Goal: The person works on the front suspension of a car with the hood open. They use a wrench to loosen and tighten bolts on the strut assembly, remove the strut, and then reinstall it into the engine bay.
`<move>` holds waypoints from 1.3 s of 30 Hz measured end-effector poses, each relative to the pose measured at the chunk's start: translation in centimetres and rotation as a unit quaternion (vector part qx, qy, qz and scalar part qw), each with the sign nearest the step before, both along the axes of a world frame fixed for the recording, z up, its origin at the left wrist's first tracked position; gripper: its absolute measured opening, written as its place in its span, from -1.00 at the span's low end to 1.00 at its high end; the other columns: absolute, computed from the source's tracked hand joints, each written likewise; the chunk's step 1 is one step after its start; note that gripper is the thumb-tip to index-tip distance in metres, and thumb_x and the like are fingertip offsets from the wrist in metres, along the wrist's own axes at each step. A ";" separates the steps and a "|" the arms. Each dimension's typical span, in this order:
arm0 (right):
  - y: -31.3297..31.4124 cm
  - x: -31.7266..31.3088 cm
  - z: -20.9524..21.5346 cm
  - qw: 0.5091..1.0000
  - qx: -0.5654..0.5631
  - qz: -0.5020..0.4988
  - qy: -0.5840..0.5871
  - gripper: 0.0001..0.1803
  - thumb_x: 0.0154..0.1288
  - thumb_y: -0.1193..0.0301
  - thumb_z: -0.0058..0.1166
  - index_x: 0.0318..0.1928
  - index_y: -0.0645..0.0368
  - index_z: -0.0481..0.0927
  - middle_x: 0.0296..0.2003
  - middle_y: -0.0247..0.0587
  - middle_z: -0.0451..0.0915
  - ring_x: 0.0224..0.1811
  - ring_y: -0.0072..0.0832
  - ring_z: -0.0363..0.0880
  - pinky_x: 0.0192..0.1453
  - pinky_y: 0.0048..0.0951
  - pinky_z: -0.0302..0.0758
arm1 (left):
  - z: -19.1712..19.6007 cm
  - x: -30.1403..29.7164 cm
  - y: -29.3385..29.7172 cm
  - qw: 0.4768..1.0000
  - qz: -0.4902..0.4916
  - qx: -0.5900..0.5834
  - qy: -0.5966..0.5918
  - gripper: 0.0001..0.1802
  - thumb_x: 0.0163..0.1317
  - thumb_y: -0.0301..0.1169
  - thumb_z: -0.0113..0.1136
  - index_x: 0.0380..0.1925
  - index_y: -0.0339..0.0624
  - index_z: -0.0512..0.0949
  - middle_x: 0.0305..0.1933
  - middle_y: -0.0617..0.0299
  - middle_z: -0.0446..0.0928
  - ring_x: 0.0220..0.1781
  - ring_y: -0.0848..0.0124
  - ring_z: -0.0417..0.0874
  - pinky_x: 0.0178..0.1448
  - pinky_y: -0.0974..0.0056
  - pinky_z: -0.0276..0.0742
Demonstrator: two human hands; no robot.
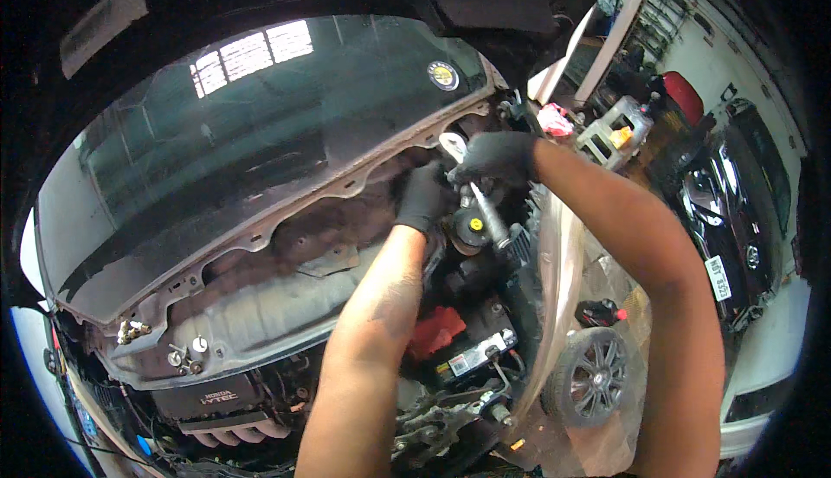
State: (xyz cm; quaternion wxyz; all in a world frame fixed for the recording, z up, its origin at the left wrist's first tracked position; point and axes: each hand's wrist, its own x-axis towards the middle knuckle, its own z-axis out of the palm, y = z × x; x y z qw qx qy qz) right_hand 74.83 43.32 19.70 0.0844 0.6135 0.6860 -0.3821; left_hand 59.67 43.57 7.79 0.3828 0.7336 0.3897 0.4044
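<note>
Both my hands wear black gloves and meet at the far right corner of the car's engine bay, below the windshield [346, 97]. My left hand [426, 194] is closed, its fingertips against the right hand; what they hold is hidden. Curled just beyond it, my right hand [495, 160] is also closed on something I cannot make out. A pale ring-shaped piece [452, 145] shows at its fingers. Under the right hand slants a silver rod [491, 218] with a thicker lower end. Next to it is a round black reservoir cap [472, 225] with a yellow mark.
The fender edge [558, 279] runs along the right. Nearer me are a battery [476, 357], a red cloth [437, 331] and the engine cover [212, 397]. Small metal parts [186, 357] lie on the cowl. A wheel [593, 374] rests on the floor; a black car [731, 210] stands beyond.
</note>
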 end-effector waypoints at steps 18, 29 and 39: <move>-2.6 -5.7 3.4 0.908 0.197 0.137 -0.345 -0.74 0.07 0.37 0.11 -0.22 0.13 0.70 -0.20 -0.04 0.67 -0.14 -0.18 0.67 -0.09 -0.22 0.57 | -0.5 -0.6 0.6 0.998 0.031 0.052 0.026 -0.75 0.11 -0.44 0.19 -0.18 -0.23 0.62 -0.24 -0.12 0.62 -0.16 0.02 0.67 -0.10 0.12 0.54; -2.4 -4.3 2.1 0.939 0.213 0.110 -0.247 -0.73 0.04 0.28 0.09 -0.33 0.17 0.70 -0.32 0.02 0.67 -0.25 -0.15 0.69 -0.15 -0.15 0.58 | -0.4 -0.9 0.7 0.998 0.016 0.052 0.008 -0.71 0.05 -0.42 0.27 -0.19 -0.25 0.61 -0.24 -0.13 0.62 -0.17 -0.01 0.66 -0.08 0.13 0.53; -2.9 -4.4 0.4 0.931 0.251 0.157 -0.212 -0.71 0.08 0.22 0.09 -0.38 0.19 0.69 -0.34 0.01 0.67 -0.33 -0.16 0.68 -0.24 -0.15 0.58 | -1.8 -0.6 1.2 0.996 0.016 0.074 0.037 -0.76 0.10 -0.46 0.17 -0.19 -0.21 0.60 -0.23 -0.15 0.60 -0.12 -0.07 0.62 -0.08 0.06 0.53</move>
